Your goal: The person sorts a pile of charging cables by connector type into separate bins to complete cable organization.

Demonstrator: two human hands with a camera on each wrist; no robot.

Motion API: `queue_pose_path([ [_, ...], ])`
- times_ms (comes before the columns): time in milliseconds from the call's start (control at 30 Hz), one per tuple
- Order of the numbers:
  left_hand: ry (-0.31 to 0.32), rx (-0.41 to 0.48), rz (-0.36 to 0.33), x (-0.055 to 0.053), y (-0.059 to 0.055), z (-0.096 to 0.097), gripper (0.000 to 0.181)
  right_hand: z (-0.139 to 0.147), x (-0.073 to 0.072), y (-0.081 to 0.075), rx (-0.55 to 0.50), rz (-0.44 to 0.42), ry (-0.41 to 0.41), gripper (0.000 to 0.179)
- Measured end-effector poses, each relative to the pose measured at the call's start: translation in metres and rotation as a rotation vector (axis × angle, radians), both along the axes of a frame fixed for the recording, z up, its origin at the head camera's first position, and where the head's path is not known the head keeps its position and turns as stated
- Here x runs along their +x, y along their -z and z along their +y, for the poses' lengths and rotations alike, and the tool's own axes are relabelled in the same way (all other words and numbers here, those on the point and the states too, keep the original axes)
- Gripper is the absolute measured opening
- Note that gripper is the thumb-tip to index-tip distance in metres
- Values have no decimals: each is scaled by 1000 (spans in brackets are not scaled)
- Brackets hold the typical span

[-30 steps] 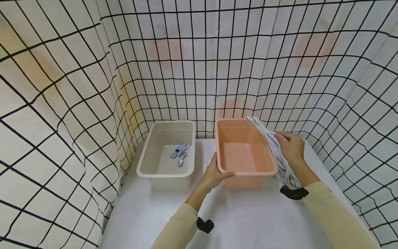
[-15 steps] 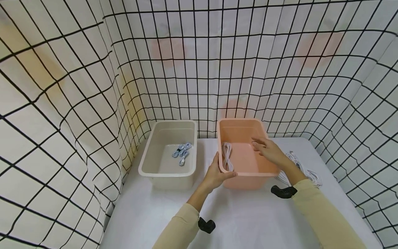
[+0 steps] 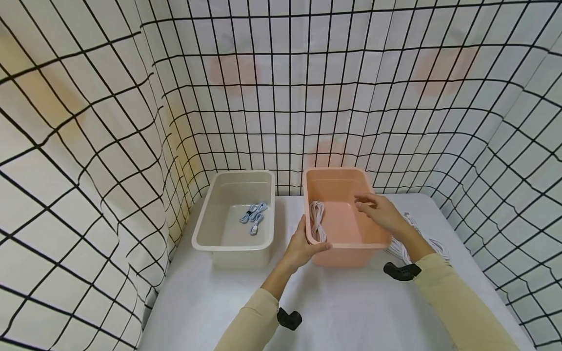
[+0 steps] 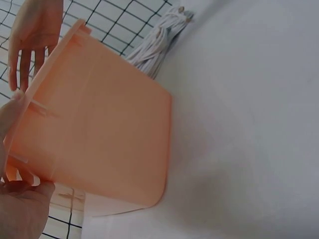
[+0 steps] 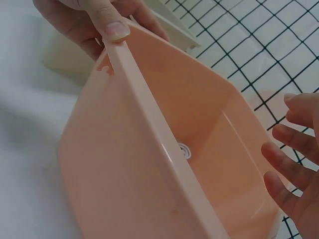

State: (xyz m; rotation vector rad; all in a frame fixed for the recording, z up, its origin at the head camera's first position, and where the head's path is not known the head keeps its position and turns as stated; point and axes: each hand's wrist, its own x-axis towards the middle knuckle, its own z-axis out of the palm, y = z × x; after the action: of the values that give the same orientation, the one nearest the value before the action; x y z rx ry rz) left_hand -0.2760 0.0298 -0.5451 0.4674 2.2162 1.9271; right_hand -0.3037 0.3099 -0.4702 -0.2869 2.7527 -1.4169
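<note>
A salmon-pink plastic bin stands on the white table. My left hand grips its near left corner, thumb over the rim. One coiled white cable lies inside along the left wall. My right hand hovers over the bin's right side with straight fingers, holding nothing. A loose bundle of white cables lies on the table to the right of the bin, also seen behind the bin as white cables.
A beige bin stands to the left of the pink one, with a coiled light-blue cable in it. Black-gridded white fabric walls close in the table on three sides. Bare white tabletop lies in front of the bins.
My right hand let go of the white cable bundle and moved over the pink bin. One coil now lies inside it, and the rest lies on the table to the right. The left hand kept its grip.
</note>
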Motion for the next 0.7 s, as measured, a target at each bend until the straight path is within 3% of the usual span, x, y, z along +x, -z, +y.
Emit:
queue_pose_path([
  [700, -2, 2, -6, 1, 0, 0, 124, 20, 10, -9, 9, 16, 19, 63],
])
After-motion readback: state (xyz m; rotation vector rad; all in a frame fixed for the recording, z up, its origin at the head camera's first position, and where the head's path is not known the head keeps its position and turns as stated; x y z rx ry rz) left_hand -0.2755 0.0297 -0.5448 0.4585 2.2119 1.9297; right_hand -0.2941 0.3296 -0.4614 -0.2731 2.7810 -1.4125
